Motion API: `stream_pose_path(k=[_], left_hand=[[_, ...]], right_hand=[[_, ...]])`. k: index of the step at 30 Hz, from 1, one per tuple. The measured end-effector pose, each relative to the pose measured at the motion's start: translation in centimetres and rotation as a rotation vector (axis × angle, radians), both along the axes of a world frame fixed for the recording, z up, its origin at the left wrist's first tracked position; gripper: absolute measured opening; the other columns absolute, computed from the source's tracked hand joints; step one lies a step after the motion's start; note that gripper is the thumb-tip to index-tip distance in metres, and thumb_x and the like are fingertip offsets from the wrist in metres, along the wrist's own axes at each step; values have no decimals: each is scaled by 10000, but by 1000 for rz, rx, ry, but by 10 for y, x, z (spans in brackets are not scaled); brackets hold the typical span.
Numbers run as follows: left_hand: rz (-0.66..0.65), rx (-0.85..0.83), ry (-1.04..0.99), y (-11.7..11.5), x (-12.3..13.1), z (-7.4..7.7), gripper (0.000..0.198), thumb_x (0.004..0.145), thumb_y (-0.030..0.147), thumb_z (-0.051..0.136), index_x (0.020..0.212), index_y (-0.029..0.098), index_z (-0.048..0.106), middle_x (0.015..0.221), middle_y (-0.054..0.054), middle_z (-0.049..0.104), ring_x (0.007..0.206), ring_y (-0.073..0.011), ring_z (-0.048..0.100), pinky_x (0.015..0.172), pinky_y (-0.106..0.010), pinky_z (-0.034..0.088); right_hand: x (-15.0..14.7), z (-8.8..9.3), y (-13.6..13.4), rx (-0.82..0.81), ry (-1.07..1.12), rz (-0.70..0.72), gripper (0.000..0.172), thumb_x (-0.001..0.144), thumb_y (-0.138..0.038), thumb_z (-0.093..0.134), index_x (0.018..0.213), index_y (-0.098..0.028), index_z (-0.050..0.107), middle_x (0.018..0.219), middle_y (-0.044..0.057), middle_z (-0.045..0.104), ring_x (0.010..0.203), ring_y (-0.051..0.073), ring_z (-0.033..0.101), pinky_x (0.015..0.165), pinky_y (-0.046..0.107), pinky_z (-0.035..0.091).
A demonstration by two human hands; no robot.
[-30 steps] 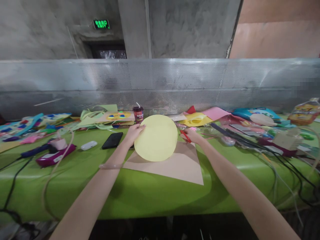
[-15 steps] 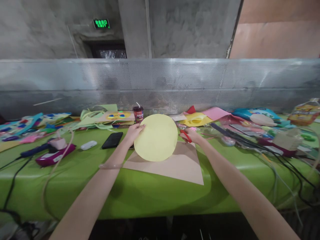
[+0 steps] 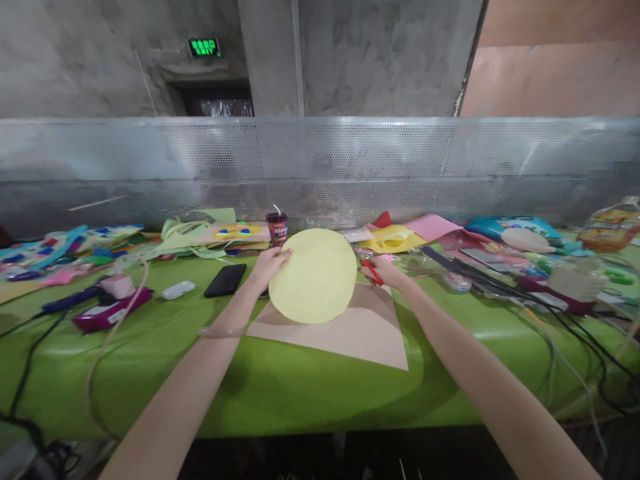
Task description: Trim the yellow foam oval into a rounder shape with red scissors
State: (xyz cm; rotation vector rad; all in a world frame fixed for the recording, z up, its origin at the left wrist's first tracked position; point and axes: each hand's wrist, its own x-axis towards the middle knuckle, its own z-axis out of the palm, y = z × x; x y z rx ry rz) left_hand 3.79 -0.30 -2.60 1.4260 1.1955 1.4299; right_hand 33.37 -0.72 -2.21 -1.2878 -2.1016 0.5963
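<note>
My left hand (image 3: 269,268) grips the left edge of a round, pale yellow paper disc (image 3: 314,277), thumb on the face towards me and the fingers mostly hidden behind it. I have the disc in front of me, above a pinkish-beige sheet of paper (image 3: 363,337) that lies on the green table cover (image 3: 280,393); whether its lower edge touches the sheet, I can't tell. My right hand (image 3: 385,269) is closed around red-handled scissors (image 3: 371,273), just beside the disc's right edge; the blades are too hard to make out from here. A clear bracelet (image 3: 220,333) circles my left wrist. Just behind the disc stands a dark lidded cup (image 3: 277,230) with a white straw, and to the left of my left hand lie a black smartphone (image 3: 225,280) and, farther out, a small white case (image 3: 178,290). Past my right hand, yellow paper (image 3: 395,238) and pink paper (image 3: 433,227) are heaped near the perforated metal barrier (image 3: 330,150), with black cables (image 3: 520,290) running across the clutter farther right.
</note>
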Motion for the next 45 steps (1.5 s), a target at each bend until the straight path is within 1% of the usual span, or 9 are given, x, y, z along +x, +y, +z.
stream_pose_path(k=[5,11,19,25,33,36,40,42,45], left_hand=[[24,6,28,0,0,0,362,594,418,645,813,129,633,707,-49,660,549,-169,587,514,-264,465],[18,15,21,-2,1,2,348,600,411,643,799,126,635,668,-37,651,525,-153,575,485,-241,452],[32,17,41,-1,0,2,368,588,418,648,804,120,635,684,-49,653,529,-154,574,482,-241,452],[23,9,19,1,-1,0,384,576,423,654,813,120,635,707,-54,655,542,-160,580,499,-252,460],[26,13,43,2,-2,-1,391,585,428,647,828,121,636,731,-66,663,559,-171,590,523,-265,467],[20,17,39,0,-2,0,379,596,426,640,825,125,636,721,-57,659,562,-168,589,525,-262,467],[25,10,47,-2,-1,1,372,594,423,642,813,123,637,704,-51,654,551,-161,584,510,-253,463],[26,8,43,-2,-1,1,373,591,424,645,811,122,639,703,-50,654,547,-160,583,506,-252,462],[31,-5,32,0,-1,0,376,585,424,648,809,122,639,700,-53,657,545,-166,586,508,-260,464]], right_hand=[[0,2,-1,43,-63,-14,218,708,-290,462,523,-185,413,466,1,522,435,114,488,462,263,431],[-1,6,-4,18,-94,-2,235,706,-281,449,496,-188,399,429,-6,506,415,113,484,468,261,431],[0,6,-3,55,-133,-23,223,705,-270,431,505,-189,380,443,-12,485,418,108,462,453,251,393],[0,7,-5,76,-151,-14,230,709,-280,422,500,-195,379,432,-15,470,415,103,434,445,246,364],[2,6,1,129,-188,-21,233,697,-297,432,493,-192,386,453,-2,479,453,120,451,463,251,355],[2,6,1,143,-183,-38,230,693,-306,442,501,-185,404,468,1,483,447,117,441,452,249,340],[1,8,-3,136,-113,-57,243,709,-337,444,526,-178,426,473,1,483,435,108,434,450,246,339],[0,8,-5,123,-90,-51,255,711,-345,448,521,-177,425,468,-3,478,432,104,432,451,244,340],[0,8,-5,125,-116,-33,256,693,-342,476,502,-180,423,457,-13,470,434,102,417,444,241,326]])
